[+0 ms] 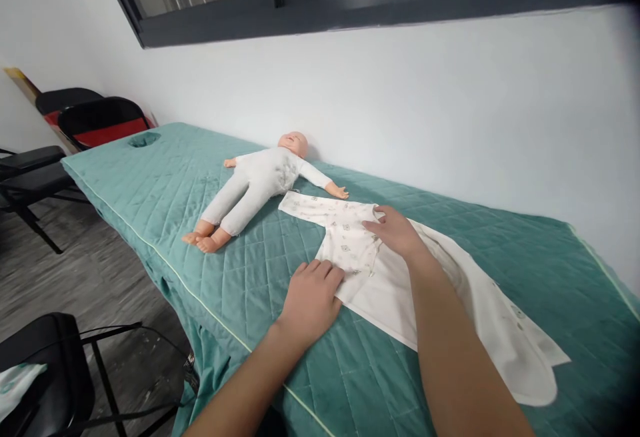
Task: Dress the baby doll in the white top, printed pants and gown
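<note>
A white baby garment (350, 223) with small printed motifs lies spread on the green quilted cover. One long sleeve reaches left towards a baby doll, and its plain inner side shows where the front is folded open. My right hand (397, 231) pinches the cloth near the neckline between thumb and fingers. At the garment's near left edge, my left hand (313, 297) has its fingers curled down onto the hem; its thumb is hidden. The baby doll (270, 170), with a white cloth body, lies on its back beyond the sleeve, touched by neither hand.
The green cover (165, 183) drapes over a long bed against the white wall (450, 103), with a face hole (144, 139) at the far left. Black folding chairs (103, 117) stand past that end. Another chair (50, 363) with a cloth on it is at lower left.
</note>
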`<state>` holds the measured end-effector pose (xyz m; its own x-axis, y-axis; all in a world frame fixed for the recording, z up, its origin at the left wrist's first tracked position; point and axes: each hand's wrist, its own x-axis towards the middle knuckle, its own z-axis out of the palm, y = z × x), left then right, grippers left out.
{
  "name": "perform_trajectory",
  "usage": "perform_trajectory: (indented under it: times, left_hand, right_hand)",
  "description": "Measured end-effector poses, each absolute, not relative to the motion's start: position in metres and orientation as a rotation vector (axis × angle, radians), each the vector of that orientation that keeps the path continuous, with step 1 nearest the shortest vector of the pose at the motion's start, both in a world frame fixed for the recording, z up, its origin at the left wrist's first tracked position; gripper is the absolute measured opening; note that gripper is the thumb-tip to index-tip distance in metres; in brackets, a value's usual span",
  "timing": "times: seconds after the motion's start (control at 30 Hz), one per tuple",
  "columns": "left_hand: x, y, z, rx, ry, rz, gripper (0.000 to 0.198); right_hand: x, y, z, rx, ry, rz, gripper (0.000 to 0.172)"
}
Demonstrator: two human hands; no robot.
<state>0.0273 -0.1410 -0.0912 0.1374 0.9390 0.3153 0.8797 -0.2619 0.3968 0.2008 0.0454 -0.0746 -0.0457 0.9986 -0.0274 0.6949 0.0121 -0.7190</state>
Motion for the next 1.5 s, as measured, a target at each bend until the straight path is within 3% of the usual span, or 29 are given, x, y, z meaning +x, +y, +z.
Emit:
perform_trajectory:
  times: [0.2,0.37,0.57,0.77,0.97,1.1,1.27,1.5]
  left_hand:
    - [0.009,-0.129,-0.097,1.033,1.864,1.573,0.019]
    - [0.012,-0.134,-0.106,1.298,2.033,1.891,0.043]
    - [0.022,-0.136,-0.106,2.143,1.854,1.467,0.034]
    - [0.022,-0.135,-0.107,2.285,1.874,1.257,0.025]
    - [0.024,-0.143,-0.101,2.353,1.817,1.299,0.023]
    - [0.027,-0.149,-0.095,2.489,1.592,1.093,0.014]
    - [0.031,-0.149,-0.092,2.569,1.57,0.818,0.031]
    - [0.031,-0.147,-0.095,2.595,1.599,0.793,0.035]
  right_hand:
    - [0.189,0.032,-0.062,-1.135,-1.217,1.453,0.041]
    - [0.177,0.034,-0.075,-1.096,-1.346,1.333,0.025]
    - [0.161,0.025,-0.089,-1.175,-1.59,1.096,0.017]
    - [0.21,-0.011,-0.06,-1.217,-1.806,0.857,0.023]
    - [0.353,-0.024,-0.054,-2.003,-1.694,0.343,0.031]
    - [0.393,-0.03,-0.062,-2.248,-1.801,0.397,0.043]
    - [0.378,-0.034,-0.064,-2.222,-1.962,0.461,0.04]
    - [0.383,-0.031,-0.072,-2.22,-1.896,0.376,0.038]
